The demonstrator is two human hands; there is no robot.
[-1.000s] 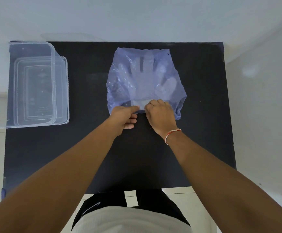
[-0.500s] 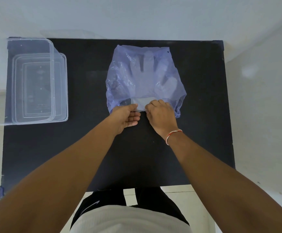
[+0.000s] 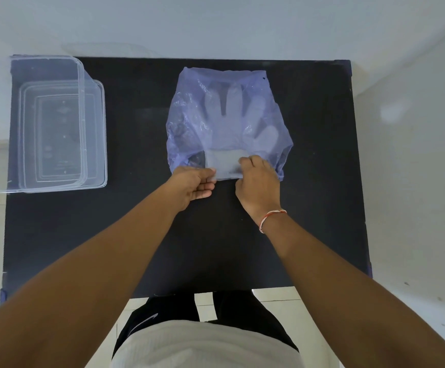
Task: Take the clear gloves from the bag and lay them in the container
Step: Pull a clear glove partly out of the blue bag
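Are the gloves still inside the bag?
Mostly inside. The gloves show through the bag; only the cuff end sticks out at its opening, pinched by the left hand and right hand.

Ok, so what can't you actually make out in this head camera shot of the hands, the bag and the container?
- How many clear gloves lie in the crumpled translucent blue plastic bag: the film blurs them, head view.
- Right hand: fingers curl out of sight, so the grip is unclear.
- Left hand: whether it pinches glove cuff or bag rim.
- Clear rectangular plastic container: its left corner is cut by the frame edge.
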